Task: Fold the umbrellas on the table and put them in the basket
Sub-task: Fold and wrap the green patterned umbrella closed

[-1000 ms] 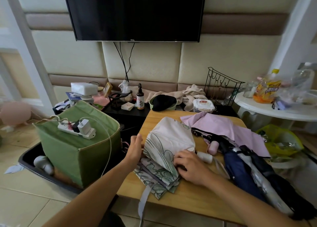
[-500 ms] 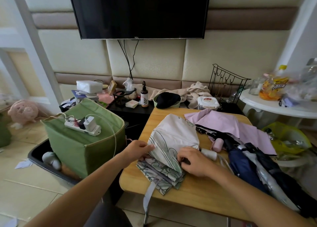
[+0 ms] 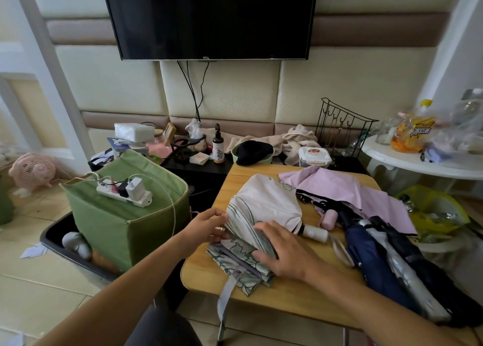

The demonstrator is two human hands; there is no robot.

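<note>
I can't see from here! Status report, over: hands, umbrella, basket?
Left hand pinches white leaf-print fabric umbrella; right hand presses it flat. Green fabric basket: white power strip lying across its top.

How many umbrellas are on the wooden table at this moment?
4, possibly more. White leaf-print umbrella under both hands; pink umbrella at the far right; navy umbrella and black umbrella side by side at the right edge. A silver fold between them may be a fifth.
</note>
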